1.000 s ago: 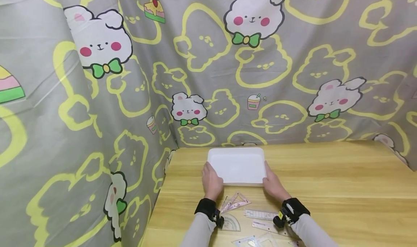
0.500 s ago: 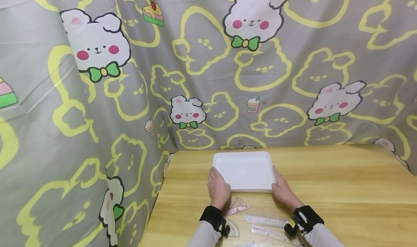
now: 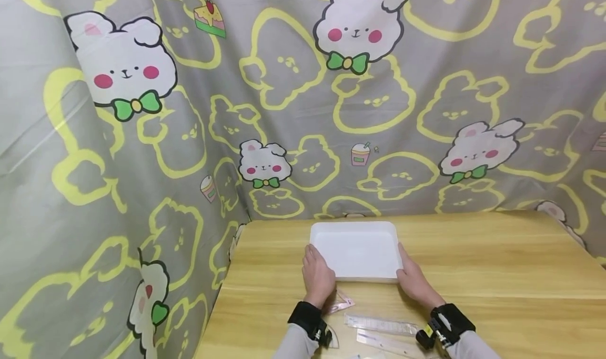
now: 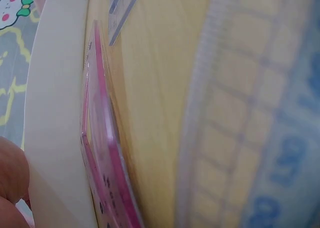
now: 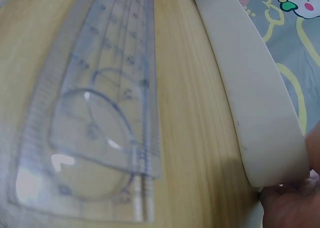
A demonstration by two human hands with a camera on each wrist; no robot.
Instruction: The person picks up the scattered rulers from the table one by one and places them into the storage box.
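Note:
A shallow white rectangular tray (image 3: pixel 355 251) is held between both hands near the table's back edge, its inside bare. My left hand (image 3: pixel 318 276) grips its left end, and my right hand (image 3: pixel 418 285) grips the right end near the front corner. In the right wrist view a thumb and fingers pinch that corner of the tray's outer wall (image 5: pixel 250 78). Just in front of the tray lies a pink-edged clear set square (image 4: pixel 107 133), partly hidden in the head view by the left hand and wrist.
Clear rulers (image 3: pixel 381 325) lie between the forearms on the wooden table (image 3: pixel 511 275). Part of a protractor (image 3: pixel 334 338) shows beside the left wrist strap. A patterned curtain (image 3: pixel 303 111) hangs behind the table and along its left side.
Both hands have shifted the tray to the right and slightly nearer, so its front edge is closer to the set square. The head view has turned a little. Both holds stay the same.

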